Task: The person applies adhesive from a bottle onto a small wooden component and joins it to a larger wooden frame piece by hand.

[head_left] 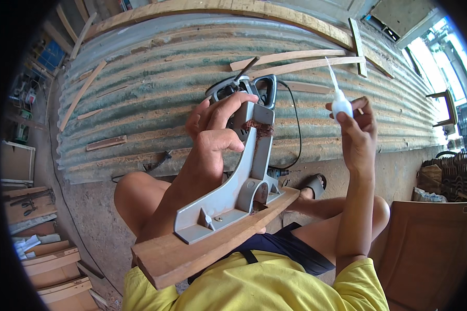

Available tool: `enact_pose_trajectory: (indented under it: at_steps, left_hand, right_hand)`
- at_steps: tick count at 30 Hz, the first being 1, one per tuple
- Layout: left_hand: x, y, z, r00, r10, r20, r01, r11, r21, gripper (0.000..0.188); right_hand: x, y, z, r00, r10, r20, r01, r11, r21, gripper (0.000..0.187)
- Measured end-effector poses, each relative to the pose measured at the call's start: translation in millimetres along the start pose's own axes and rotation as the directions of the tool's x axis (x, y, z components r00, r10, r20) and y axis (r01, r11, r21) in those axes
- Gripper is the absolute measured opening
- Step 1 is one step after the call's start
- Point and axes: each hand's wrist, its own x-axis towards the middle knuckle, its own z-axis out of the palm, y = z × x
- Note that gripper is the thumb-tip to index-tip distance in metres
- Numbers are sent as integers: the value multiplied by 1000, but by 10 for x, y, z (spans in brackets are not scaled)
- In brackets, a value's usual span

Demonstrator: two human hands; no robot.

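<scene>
A grey metal bracket (244, 171) with a curved arm and a half-round notch sits on a thick brown wooden board (207, 254) held across my lap. My left hand (213, 122) is closed on the bracket's upper arm, its fingertips at the top end and the thumb against the side. Reddish-brown, crumbly residue (259, 128) coats a band near that end. In my right hand (359, 129), raised to the right and apart from the bracket, is a small white squeeze bottle (341, 105) with a long thin nozzle pointing up.
Behind the bracket, a corded power tool (267, 88) lies on a dusty corrugated metal sheet (166, 114). Several wood strips (306, 65) are scattered over the sheet. A brown wooden panel (430, 249) stands at the lower right. Stacked wooden pieces (52, 264) line the left.
</scene>
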Motion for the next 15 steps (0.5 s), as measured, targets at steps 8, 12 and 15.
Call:
enact_pose_trajectory:
  at_steps: [8, 12, 15]
  left_hand:
    - [25, 10, 60, 998, 43, -48, -43, 999, 3, 32]
    - [21, -33, 42, 997, 72, -5, -72, 997, 33, 32]
    - [-44, -106, 24, 994, 111, -11, -110, 993, 51, 27]
  right_hand:
    - [27, 1667, -478, 942, 301, -148, -333, 890, -312, 29]
    - [-282, 2361, -524, 966, 222, -133, -250, 671, -698, 33]
    - [-423, 2541, -432, 970, 235, -60, -188, 569, -800, 30]
